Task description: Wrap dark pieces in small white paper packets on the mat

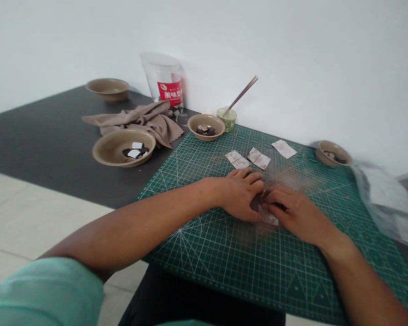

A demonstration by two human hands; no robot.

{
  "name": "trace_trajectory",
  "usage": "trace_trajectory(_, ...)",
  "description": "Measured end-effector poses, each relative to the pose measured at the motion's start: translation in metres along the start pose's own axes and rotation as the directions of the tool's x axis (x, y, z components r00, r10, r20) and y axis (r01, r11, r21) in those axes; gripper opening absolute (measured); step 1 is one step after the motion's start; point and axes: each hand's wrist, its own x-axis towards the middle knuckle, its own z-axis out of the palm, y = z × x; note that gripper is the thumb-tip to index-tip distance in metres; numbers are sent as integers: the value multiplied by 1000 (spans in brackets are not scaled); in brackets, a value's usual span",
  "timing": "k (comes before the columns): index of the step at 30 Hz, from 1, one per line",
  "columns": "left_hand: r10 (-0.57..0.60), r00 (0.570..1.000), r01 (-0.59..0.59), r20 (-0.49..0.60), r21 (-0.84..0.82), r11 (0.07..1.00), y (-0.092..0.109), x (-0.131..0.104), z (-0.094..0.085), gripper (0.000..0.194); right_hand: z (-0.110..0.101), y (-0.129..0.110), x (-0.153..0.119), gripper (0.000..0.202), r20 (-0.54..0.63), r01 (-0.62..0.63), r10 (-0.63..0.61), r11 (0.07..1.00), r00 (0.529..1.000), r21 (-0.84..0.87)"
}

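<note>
My left hand (pixel 240 194) lies on the green cutting mat (pixel 214 253), fingers stretched out, its thumb side along a small whitish paper piece (pixel 271 220). Close against it, my right hand (pixel 297 213) pinches thumb and fingertips together over that piece. What sits in the pinch is hidden and slightly blurred. Brownish smudges mark the mat around both hands. Beyond the fingers lie two stained, creased white paper pieces (pixel 237 160), with a cleaner white piece (pixel 284 148) to their right.
Along the mat's back stand a bowl of dark pieces (pixel 213 121), a green-patterned cup (pixel 228 123) holding sticks, and a smaller bowl (pixel 329 156). Left are a bowl with white and black pieces (pixel 104 151), a brown cloth (pixel 163 127), another bowl (pixel 110 93) and a clear jar (pixel 156 70). A plastic bag (pixel 387 194) lies right.
</note>
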Motion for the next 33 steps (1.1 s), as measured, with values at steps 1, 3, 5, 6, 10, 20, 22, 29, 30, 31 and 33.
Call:
trace_trajectory(1, -6, 1000, 6, 1, 2, 1000, 0, 0, 0, 79, 0, 3, 1, 12, -47, -35, 32, 998, 998, -45)
trace_trajectory(3, -13, 1000, 13, 8, 9, 1000, 0, 0, -1, 79, -2, 7, 0, 10, -57, -69, 64, 993, 996, -94)
trace_trajectory(5, -5, 1000, 5, 17, 14, 1000, 0, 0, -1, 81, -3, 6, -1, 11, 41, -28, 30, 999, 999, -40)
trace_trajectory(6, 3, 1000, -4, 18, 14, 1000, 0, 0, -1, 82, -2, 4, -2, 12, 84, 3, -4, 1000, 996, 6)
trace_trajectory(10, 5, 1000, -5, 2, 2, 1000, -1, 1, 0, 81, 0, 0, -1, 14, -2, 3, -3, 1000, 1000, -17)
trace_trajectory(20, 5, 1000, -5, 3, 13, 1000, 1, 0, -1, 78, -2, 3, 0, 15, 12, -6, 6, 999, 1000, -37)
trace_trajectory(22, -8, 1000, 8, 6, 9, 1000, 1, 0, -1, 78, -4, 8, 1, 13, -57, -62, 55, 991, 997, -120)
trace_trajectory(29, 11, 1000, -11, 5, 12, 1000, -1, 1, 1, 82, -4, 8, -2, 13, 79, 50, -53, 998, 995, 41)
trace_trajectory(30, 8, 1000, -8, 5, 12, 1000, -1, 0, 1, 82, -3, 9, -1, 13, 29, 30, -30, 1000, 999, 5)
trace_trajectory(31, 2, 1000, -2, 6, 11, 1000, 0, 0, 0, 81, -3, 11, 0, 12, -19, -4, 3, 999, 1000, -42)
trace_trajectory(33, -13, 1000, 13, 9, 7, 1000, 0, 0, 0, 79, -4, 12, 0, 10, -53, -49, 44, 994, 998, -102)
